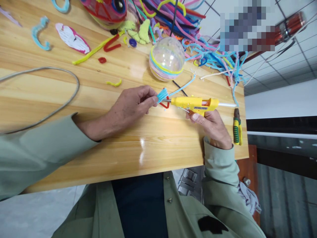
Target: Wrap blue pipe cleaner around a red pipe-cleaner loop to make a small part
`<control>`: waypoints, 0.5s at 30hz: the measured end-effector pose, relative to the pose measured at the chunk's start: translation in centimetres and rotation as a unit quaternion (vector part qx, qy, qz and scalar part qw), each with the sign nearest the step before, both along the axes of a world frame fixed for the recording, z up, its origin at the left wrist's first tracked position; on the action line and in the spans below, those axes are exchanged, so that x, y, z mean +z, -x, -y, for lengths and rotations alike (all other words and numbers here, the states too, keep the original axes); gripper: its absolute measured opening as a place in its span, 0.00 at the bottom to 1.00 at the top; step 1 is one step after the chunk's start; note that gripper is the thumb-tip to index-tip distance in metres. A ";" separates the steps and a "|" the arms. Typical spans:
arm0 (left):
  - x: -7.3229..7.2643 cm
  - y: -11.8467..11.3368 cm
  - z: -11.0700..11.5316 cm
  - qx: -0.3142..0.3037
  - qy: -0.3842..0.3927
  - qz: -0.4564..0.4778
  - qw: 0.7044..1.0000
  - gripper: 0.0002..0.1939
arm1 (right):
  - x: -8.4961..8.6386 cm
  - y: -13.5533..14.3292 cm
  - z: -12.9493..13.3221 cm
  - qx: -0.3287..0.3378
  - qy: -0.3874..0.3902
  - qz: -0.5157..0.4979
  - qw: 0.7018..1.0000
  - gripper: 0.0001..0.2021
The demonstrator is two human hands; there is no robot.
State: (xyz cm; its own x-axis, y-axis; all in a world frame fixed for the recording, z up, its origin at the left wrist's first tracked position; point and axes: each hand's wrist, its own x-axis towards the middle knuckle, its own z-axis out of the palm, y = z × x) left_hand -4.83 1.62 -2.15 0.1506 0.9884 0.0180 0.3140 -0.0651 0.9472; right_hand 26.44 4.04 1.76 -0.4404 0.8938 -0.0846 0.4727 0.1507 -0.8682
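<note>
My left hand (135, 104) pinches a small light-blue bundle that looks like pipe cleaner pieces (162, 95) between thumb and fingers, above the table. My right hand (210, 124) is wrapped round the grip of a yellow hot glue gun (195, 103), with a clear glue stick (227, 104) sticking out of its back end. The gun's metal nozzle points left and meets the blue bundle; whether it touches is hard to tell. Just behind the nozzle lies a bent red pipe cleaner (165, 105). A longer light-blue strand (182, 86) stretches away beyond it.
A clear plastic ball (167, 59) with coloured bands stands behind my hands. Heaped pipe cleaners (210, 54) cover the far right. Pliers (237, 127) lie by the right table edge. A grey cable (77, 86) loops at left. A red decorated ball (105, 11) sits at the back.
</note>
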 end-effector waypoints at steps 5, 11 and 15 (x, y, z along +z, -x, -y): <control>-0.1 0.0 0.0 0.001 0.001 0.002 1.000 0.07 | -0.3 -0.2 -0.2 0.020 -0.015 0.020 0.999 0.25; 0.1 0.0 0.0 -0.004 0.007 0.005 1.000 0.07 | -0.4 -0.3 -0.1 0.003 -0.011 0.009 1.000 0.26; 0.1 0.0 0.0 -0.006 0.009 0.007 1.000 0.06 | -0.2 -0.2 0.0 -0.008 -0.002 0.000 1.000 0.26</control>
State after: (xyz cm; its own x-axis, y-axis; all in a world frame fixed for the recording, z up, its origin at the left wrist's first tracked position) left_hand -4.84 1.67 -2.02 0.1614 0.9869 0.0020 0.3005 -0.0511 0.9524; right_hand 26.62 4.05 1.51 -0.4264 0.9009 -0.0813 0.4754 0.1467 -0.8675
